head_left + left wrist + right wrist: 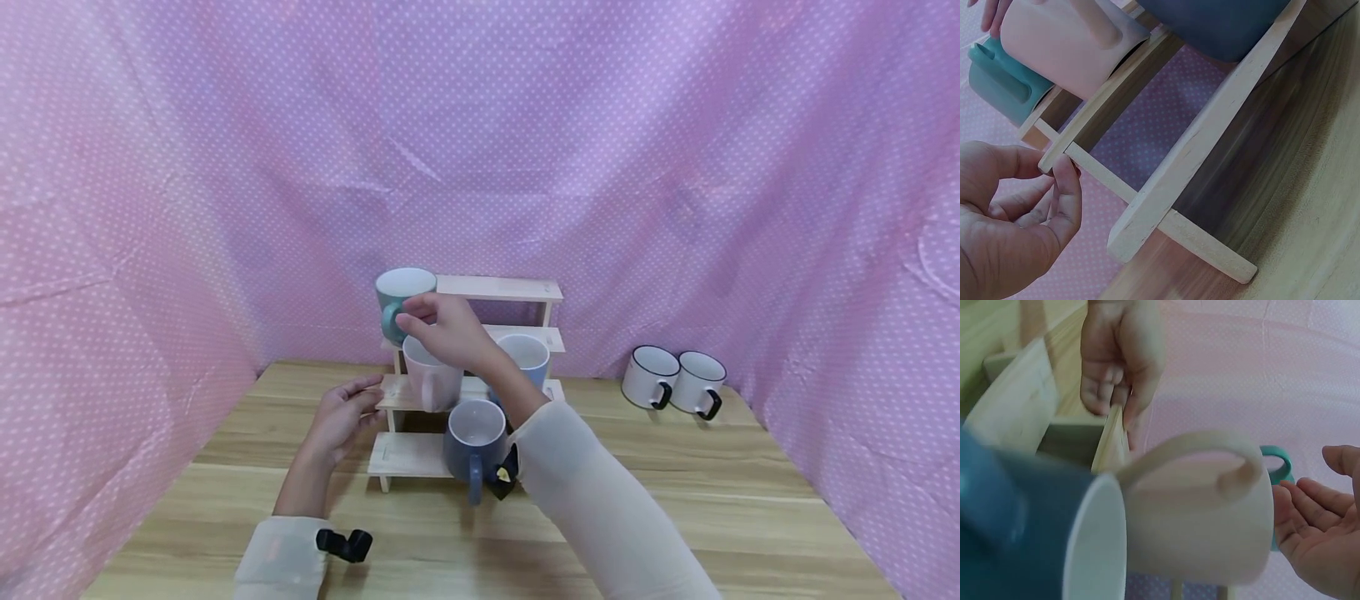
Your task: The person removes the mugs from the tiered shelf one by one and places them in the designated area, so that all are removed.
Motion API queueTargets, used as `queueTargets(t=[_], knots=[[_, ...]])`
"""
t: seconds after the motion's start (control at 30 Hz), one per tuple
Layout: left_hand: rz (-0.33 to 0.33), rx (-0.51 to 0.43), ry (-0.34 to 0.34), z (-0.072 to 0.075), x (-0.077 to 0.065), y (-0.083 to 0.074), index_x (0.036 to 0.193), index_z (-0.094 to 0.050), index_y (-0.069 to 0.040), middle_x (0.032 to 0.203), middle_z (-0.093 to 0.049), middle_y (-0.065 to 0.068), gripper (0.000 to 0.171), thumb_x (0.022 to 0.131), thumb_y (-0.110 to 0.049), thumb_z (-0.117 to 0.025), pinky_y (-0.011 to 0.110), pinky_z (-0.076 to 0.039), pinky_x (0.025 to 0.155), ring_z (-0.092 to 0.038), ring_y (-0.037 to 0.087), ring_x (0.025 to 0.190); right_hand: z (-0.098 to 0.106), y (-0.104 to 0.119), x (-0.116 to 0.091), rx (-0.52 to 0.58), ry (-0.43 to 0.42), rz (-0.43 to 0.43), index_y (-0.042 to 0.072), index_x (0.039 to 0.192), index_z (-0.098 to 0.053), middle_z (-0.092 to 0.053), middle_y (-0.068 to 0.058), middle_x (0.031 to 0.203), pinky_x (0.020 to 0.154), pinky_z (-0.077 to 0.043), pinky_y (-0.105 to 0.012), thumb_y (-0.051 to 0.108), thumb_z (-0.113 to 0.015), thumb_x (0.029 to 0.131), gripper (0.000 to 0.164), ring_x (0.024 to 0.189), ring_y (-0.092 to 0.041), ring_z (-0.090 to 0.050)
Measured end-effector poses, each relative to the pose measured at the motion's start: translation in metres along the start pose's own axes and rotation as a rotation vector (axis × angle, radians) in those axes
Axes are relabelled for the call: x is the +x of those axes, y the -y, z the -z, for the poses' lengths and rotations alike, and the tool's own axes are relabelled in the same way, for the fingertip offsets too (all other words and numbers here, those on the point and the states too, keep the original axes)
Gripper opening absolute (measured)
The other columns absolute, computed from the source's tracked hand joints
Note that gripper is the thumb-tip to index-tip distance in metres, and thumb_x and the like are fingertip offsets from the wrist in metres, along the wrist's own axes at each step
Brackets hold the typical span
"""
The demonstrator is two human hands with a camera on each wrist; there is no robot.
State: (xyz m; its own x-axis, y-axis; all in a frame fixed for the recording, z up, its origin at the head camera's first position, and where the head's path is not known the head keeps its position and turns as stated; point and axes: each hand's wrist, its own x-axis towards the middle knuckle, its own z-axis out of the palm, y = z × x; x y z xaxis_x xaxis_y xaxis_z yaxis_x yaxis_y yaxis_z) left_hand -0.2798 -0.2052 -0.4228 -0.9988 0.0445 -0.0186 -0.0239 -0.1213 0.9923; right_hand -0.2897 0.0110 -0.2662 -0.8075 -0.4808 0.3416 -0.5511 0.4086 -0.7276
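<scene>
The teal mug (403, 293) sits on the left end of the third step of the wooden rack (420, 454), and the right hand (442, 327) touches its handle with loose, open fingers. Below it on the rack are a pink mug (431, 377), a light blue mug (523, 358) and a dark blue mug (474, 442). The left hand (339, 417) pinches the rack's left edge, and two white mugs (673, 380) stand on the desk (712, 500) well to the rack's right.
</scene>
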Motion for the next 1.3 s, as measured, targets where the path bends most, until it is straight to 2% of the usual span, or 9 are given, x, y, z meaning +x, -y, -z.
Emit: queueTargets(t=[0.13,0.4,0.73,0.83,1.0,1.07,1.17,1.23,1.3], knots=[[-0.003,0.006,-0.003,0.000,-0.001,-0.001,0.147,-0.044,0.008,0.112,-0.057,0.007,0.047,0.105,-0.008,-0.057,0.021,-0.059,0.082,-0.061,0.011,0.090,-0.007,0.002,0.005,0.041,0.015,-0.066,0.004,0.126,-0.069,-0.072,-0.004,0.114,0.094,-0.057,-0.031,0.029,-0.063,0.104,0.034,0.106,-0.016,-0.066],[-0.004,-0.004,-0.021,-0.003,-0.001,-0.002,0.146,-0.046,0.009,0.111,-0.060,0.007,0.045,0.104,-0.005,-0.056,0.020,-0.059,0.078,-0.063,0.010,0.087,-0.016,0.004,0.013,0.002,0.017,-0.162,0.007,0.113,-0.076,-0.074,-0.003,0.109,0.095,-0.056,-0.036,0.027,-0.066,0.101,0.025,0.108,-0.019,-0.067],[-0.009,-0.003,-0.024,-0.002,0.000,0.001,0.145,-0.046,0.010,0.111,-0.061,0.007,0.045,0.104,-0.005,-0.056,0.020,-0.059,0.078,-0.063,0.010,0.088,-0.021,0.002,0.022,0.207,0.065,-0.299,0.006,0.097,-0.074,-0.072,-0.005,0.105,0.106,-0.046,-0.044,0.025,-0.069,0.100,0.020,0.107,-0.018,-0.061],[-0.009,-0.001,-0.024,0.000,0.001,0.002,0.145,-0.047,0.009,0.112,-0.060,0.008,0.044,0.104,-0.004,-0.055,0.020,-0.059,0.079,-0.063,0.011,0.089,-0.021,0.001,0.024,0.268,0.094,-0.310,0.003,0.091,-0.070,-0.068,-0.003,0.099,0.100,-0.044,-0.043,0.025,-0.068,0.100,0.025,0.102,-0.018,-0.056],[-0.015,0.012,-0.018,0.001,0.001,0.002,0.145,-0.047,0.009,0.114,-0.060,0.009,0.043,0.105,-0.005,-0.055,0.022,-0.059,0.081,-0.062,0.011,0.091,-0.020,-0.002,0.028,0.436,0.150,-0.335,0.001,0.083,-0.061,-0.043,0.004,0.067,0.075,-0.037,-0.031,0.024,-0.066,0.102,0.030,0.069,-0.015,-0.041],[-0.016,0.018,-0.010,0.002,0.001,0.002,0.145,-0.046,0.009,0.115,-0.059,0.009,0.044,0.105,-0.006,-0.055,0.022,-0.059,0.083,-0.062,0.011,0.091,-0.020,-0.003,0.029,0.501,0.159,-0.351,-0.001,0.090,-0.066,-0.050,0.003,0.069,0.068,-0.034,-0.027,0.026,-0.063,0.104,0.030,0.065,-0.015,-0.037],[-0.018,0.020,-0.005,0.002,0.001,0.001,0.146,-0.046,0.008,0.115,-0.059,0.008,0.044,0.105,-0.006,-0.056,0.024,-0.060,0.084,-0.062,0.011,0.090,-0.021,-0.003,0.031,0.579,0.143,-0.379,-0.003,0.106,-0.072,-0.067,0.000,0.090,0.065,-0.032,-0.023,0.030,-0.059,0.106,0.035,0.070,-0.012,-0.042],[-0.018,0.019,-0.002,0.002,0.001,0.002,0.146,-0.046,0.008,0.114,-0.058,0.008,0.044,0.105,-0.006,-0.055,0.024,-0.060,0.084,-0.062,0.011,0.090,-0.021,-0.003,0.031,0.626,0.133,-0.399,-0.005,0.117,-0.070,-0.070,-0.004,0.107,0.066,-0.034,-0.022,0.032,-0.057,0.107,0.041,0.076,-0.012,-0.045],[-0.017,0.015,-0.006,0.002,0.002,0.002,0.145,-0.046,0.009,0.113,-0.058,0.008,0.044,0.105,-0.005,-0.055,0.023,-0.060,0.083,-0.062,0.011,0.089,-0.021,-0.002,0.031,0.666,0.132,-0.412,-0.006,0.119,-0.068,-0.070,-0.004,0.105,0.067,-0.034,-0.021,0.032,-0.056,0.107,0.042,0.078,-0.012,-0.047]])
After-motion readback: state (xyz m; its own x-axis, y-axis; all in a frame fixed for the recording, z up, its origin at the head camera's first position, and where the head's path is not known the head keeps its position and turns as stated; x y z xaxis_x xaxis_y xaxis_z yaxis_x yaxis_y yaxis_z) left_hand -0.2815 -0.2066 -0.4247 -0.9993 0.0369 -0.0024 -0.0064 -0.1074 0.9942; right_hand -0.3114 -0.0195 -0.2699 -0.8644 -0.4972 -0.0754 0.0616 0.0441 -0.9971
